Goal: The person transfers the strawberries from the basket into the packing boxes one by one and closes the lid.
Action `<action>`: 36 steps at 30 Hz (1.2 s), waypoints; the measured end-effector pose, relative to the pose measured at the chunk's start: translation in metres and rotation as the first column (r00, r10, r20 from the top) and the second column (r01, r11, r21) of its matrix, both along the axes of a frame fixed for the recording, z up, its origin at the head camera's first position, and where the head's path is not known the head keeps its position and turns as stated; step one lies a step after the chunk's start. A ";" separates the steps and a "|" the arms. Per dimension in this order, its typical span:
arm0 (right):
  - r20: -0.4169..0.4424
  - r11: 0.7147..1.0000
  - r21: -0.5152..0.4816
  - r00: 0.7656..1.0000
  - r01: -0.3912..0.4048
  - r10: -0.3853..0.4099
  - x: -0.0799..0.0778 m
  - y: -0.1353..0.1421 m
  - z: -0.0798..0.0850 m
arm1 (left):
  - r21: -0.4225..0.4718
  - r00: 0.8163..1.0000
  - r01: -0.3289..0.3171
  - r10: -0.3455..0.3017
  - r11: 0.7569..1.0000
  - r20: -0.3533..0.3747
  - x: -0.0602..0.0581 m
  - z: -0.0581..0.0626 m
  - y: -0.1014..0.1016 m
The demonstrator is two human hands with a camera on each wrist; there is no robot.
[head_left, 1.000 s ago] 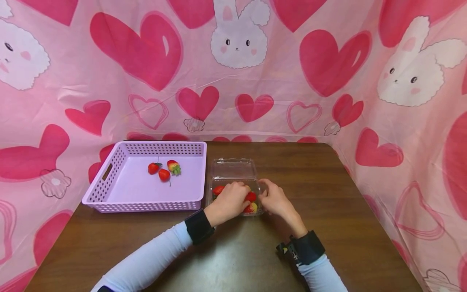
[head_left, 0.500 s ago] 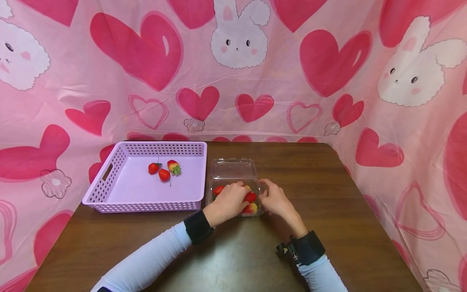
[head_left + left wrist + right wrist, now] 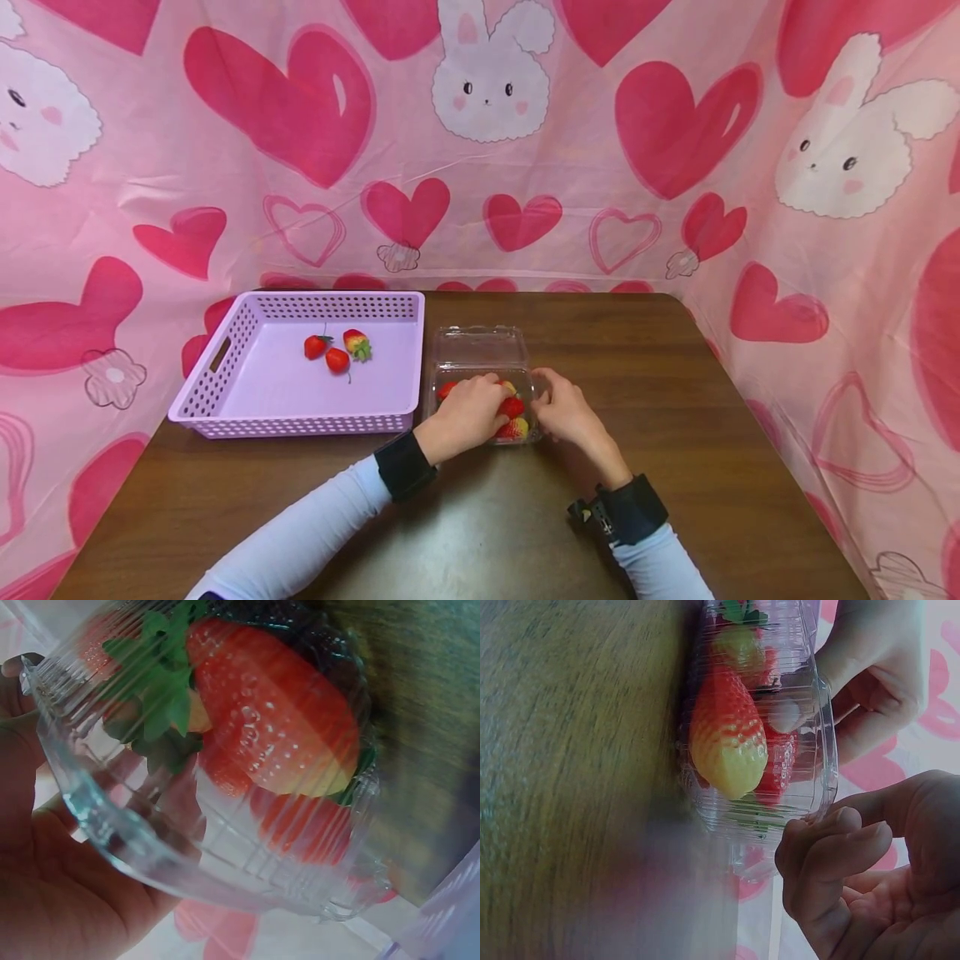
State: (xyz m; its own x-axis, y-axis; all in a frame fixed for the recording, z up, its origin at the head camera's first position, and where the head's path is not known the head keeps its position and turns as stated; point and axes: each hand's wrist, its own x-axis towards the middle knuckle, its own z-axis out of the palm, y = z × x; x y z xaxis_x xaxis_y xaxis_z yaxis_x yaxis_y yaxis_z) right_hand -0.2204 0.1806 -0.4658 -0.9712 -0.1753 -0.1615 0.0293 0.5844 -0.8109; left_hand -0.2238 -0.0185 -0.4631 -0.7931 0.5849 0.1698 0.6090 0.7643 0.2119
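A clear plastic clamshell box [image 3: 442, 425], lid [image 3: 482, 346] raised at the back, holds several strawberries [image 3: 727, 735]. My left hand [image 3: 467, 417] reaches in over its front left side. Thumb and curled fingers hold a red strawberry [image 3: 512, 407] inside the box; the fingertips are partly hidden. In the left wrist view, the ridged box wall stands before a large red strawberry [image 3: 270, 705] and green leaves. At the box's right side, my right hand [image 3: 566, 408] pinches the rim between thumb and fingers, as the right wrist view shows.
Left of the box stands a lilac basket [image 3: 247, 383] with perforated walls. Three strawberries [image 3: 337, 360] lie on its floor. Both stand on a brown wooden table [image 3: 645, 358], with a pink heart-and-rabbit cloth [image 3: 570, 167] hanging behind and at the sides.
My left hand has shifted slightly to the left in the box, and the red strawberry at its fingers has moved a little the same way. The right hand has stayed at the rim.
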 end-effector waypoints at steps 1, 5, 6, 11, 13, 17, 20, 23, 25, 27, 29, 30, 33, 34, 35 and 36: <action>-0.001 1.000 0.001 1.000 -0.001 0.001 0.000 0.000 0.000 | -0.001 1.000 -0.001 0.001 1.000 0.000 0.000 0.000 0.000; -0.005 1.000 0.008 1.000 0.000 0.000 0.000 -0.001 0.000 | -0.002 1.000 0.001 -0.001 1.000 0.003 0.000 0.001 -0.003; -0.005 1.000 0.010 1.000 0.000 0.000 0.000 -0.001 0.000 | -0.001 1.000 0.003 -0.003 1.000 0.004 0.000 0.001 -0.003; -0.002 1.000 0.010 1.000 -0.004 0.004 0.000 0.000 0.000 | 0.002 1.000 0.005 -0.005 1.000 0.010 0.002 0.002 -0.007; -0.001 1.000 0.011 1.000 -0.006 0.006 -0.001 0.000 -0.001 | -0.002 1.000 0.008 -0.008 1.000 0.004 0.003 0.003 -0.008; -0.001 1.000 0.014 1.000 -0.008 0.008 -0.001 0.001 -0.001 | -0.007 1.000 0.001 -0.001 1.000 -0.010 0.004 0.005 -0.010; -0.002 1.000 0.015 1.000 -0.009 0.009 -0.001 0.000 -0.001 | 0.009 1.000 -0.003 0.003 1.000 -0.013 0.006 0.007 -0.012; -0.012 1.000 0.021 1.000 -0.008 0.009 -0.001 -0.001 0.000 | 0.046 1.000 -0.006 0.007 0.999 -0.017 0.007 0.009 -0.016; -0.017 1.000 0.026 1.000 -0.007 0.007 -0.001 -0.001 0.000 | 0.068 1.000 -0.014 0.015 0.998 -0.013 0.006 0.010 -0.019; -0.020 1.000 0.031 1.000 -0.003 0.004 -0.001 -0.002 0.001 | 0.090 1.000 -0.026 0.026 0.996 -0.004 0.004 0.010 -0.022; -0.019 0.999 0.034 1.000 -0.001 0.002 -0.001 -0.002 0.001 | 0.110 0.999 -0.035 0.035 0.993 0.006 0.003 0.010 -0.026; -0.018 0.999 0.034 1.000 -0.002 0.003 -0.001 -0.002 0.001 | 0.116 0.999 -0.042 0.041 0.992 0.010 0.002 0.011 -0.028; -0.018 0.999 0.037 1.000 -0.005 0.006 -0.002 -0.002 0.000 | 0.145 0.999 -0.045 0.045 0.988 0.003 0.001 0.012 -0.032; -0.017 0.999 0.037 1.000 -0.007 0.008 -0.002 -0.002 0.000 | 0.152 0.999 -0.044 0.045 0.987 -0.002 0.001 0.013 -0.034; -0.015 0.999 0.036 1.000 -0.008 0.009 -0.002 -0.002 0.000 | 0.157 0.999 -0.045 0.046 0.986 -0.004 0.001 0.013 -0.034; -0.013 0.999 0.034 1.000 -0.010 0.010 -0.002 -0.002 0.000 | 0.162 0.999 -0.043 0.045 0.986 -0.006 0.001 0.014 -0.035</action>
